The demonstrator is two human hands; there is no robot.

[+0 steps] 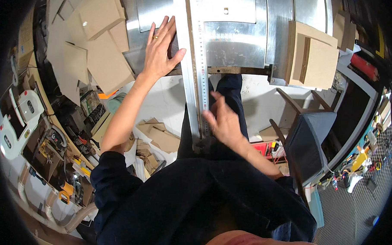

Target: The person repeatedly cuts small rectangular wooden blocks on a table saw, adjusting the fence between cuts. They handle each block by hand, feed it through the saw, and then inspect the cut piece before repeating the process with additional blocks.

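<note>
A long aluminium fence (188, 74) with a graduated ruler scale (202, 57) runs away from my body over a metal machine table (235, 51). Its near end overhangs the table edge, above my legs. My left hand (162, 49) lies on the left side of the fence, fingers pointing away, the thumb against the fence's side or top. Something dark shows between that palm and the fence, mostly hidden. My right hand (226, 121) hovers to the right of the near end, blurred, thumb and forefinger apart beside the scale. I see nothing in it; whether it touches the scale I cannot tell.
Fibreboard sheets (108, 59) lie piled at the left. More board pieces (320, 63) are stacked on the table's right end. A chair (310, 141) stands at my right. Offcuts (159, 133) litter the floor, and a cluttered bench with white machine parts (32, 105) is far left.
</note>
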